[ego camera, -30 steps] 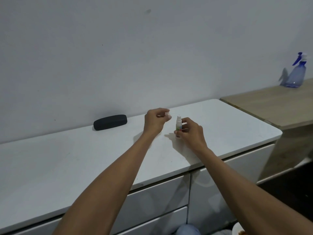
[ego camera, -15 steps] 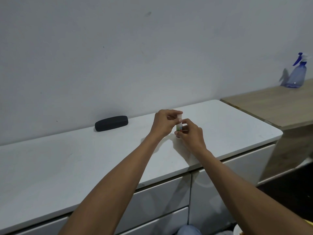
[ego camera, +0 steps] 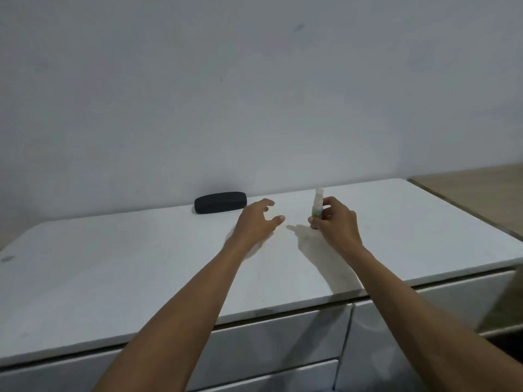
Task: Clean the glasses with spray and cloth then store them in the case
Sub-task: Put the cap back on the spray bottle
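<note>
A small white spray bottle (ego camera: 317, 203) with a green label stands upright on the white cabinet top (ego camera: 141, 264), with its cap on. My right hand (ego camera: 335, 222) grips its lower part from the right. My left hand (ego camera: 259, 220) hovers just left of the bottle with fingers spread and nothing in it. A closed black glasses case (ego camera: 220, 202) lies by the wall, behind and to the left of my left hand. Neither glasses nor a cloth are in view.
The white cabinet has drawers (ego camera: 283, 340) below its front edge. A lower wooden surface (ego camera: 481, 193) adjoins it on the right. A plain wall rises directly behind the cabinet top.
My left hand left the top of the bottle and moved left, fingers opening. The view shifted left, so the blue spray bottle on the wooden surface dropped out of frame.
</note>
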`<state>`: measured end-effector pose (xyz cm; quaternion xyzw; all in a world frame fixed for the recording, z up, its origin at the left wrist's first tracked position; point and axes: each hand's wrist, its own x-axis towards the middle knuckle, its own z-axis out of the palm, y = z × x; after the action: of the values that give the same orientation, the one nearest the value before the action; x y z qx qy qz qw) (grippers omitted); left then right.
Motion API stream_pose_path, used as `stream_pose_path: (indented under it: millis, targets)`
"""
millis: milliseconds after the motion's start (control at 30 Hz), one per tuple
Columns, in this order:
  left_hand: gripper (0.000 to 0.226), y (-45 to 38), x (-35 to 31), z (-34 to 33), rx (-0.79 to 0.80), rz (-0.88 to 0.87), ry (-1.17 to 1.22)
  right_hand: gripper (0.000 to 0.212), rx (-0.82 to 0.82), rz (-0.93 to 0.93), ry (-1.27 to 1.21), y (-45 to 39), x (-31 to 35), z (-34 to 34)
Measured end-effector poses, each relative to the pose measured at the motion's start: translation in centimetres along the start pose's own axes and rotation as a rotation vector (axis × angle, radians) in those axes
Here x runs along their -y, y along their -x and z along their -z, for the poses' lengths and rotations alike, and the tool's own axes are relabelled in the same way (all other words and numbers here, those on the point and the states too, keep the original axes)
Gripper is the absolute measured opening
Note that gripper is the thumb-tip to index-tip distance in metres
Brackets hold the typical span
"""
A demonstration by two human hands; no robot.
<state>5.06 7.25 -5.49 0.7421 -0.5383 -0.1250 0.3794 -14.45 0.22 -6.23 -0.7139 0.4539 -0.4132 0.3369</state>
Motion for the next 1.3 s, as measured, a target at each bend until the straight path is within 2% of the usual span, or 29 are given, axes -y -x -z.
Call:
stream_pose_path:
  millis: [200, 300, 400, 867, 1133, 1300]
  targets:
    - [0.071, 2.0, 7.5, 4.4, -0.023, 0.085, -0.256, 0.021, 0.055, 0.033, -0.069, -2.0, 2.7, -4.5]
    - [0.080, 2.0, 8.7, 5.1, 0.041, 0.072, -0.430, 0.023, 0.077, 0.040, -0.074, -3.3, 3.6, -6.7]
    - [0.086, 1.4, 8.9, 4.8, 0.062, 0.068, -0.496, 0.024, 0.087, 0.041, -0.065, -5.0, 4.2, -8.9]
    - [0.094, 0.0, 10.5, 4.2, 0.066, 0.087, -0.522, 0.036, 0.097, 0.045, 0.028, -13.2, 5.2, -18.3]
    - [0.093, -0.3, 10.9, 4.0, 0.057, 0.075, -0.511, 0.036, 0.107, 0.031, 0.018, -13.7, 3.6, -19.6]
    - [0.093, -0.1, 10.7, 4.2, 0.053, 0.078, -0.506, 0.042, 0.135, -0.012, 0.004, -13.8, 4.2, -18.7]
